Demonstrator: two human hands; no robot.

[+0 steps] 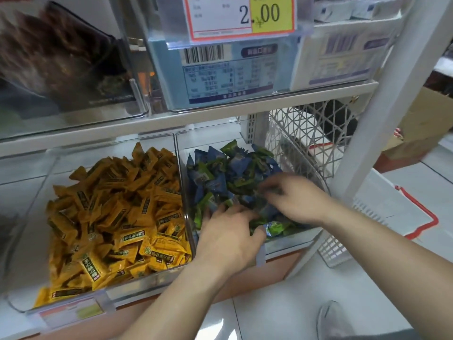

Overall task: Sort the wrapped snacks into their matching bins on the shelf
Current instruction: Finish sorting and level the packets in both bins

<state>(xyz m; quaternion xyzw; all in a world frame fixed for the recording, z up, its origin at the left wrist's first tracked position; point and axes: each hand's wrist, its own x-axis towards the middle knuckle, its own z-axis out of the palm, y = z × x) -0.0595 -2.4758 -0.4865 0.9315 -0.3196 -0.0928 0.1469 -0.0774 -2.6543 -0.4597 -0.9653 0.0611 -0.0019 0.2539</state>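
Both hands are down in the clear bin (294, 241) at four o'clock, where blue snacks (213, 173) and green snacks (277, 228) lie jumbled together. That is the sorting still to be done. The left hand (228, 229) is dug in at the front, fingers curled over the heap and thumb tucked against a clutch of green snacks. The right hand (294, 197), at its two o'clock, has its fingertips bent down into the pile. It is too blurred to say whether it pinches anything.

The yellow snacks (117, 217) sit in their own bin (137, 288) at eight o'clock, just across a thin clear divider.

Now the danger. A scooped handful could easily carry a blue wrapper along with the green, since they are so interleaved. These glossy wrappers look slippery, and a loose grip lifted over that low front wall could shed pieces onto the floor or over the divider into the yellow. The hands are also working close together and may jostle each other.
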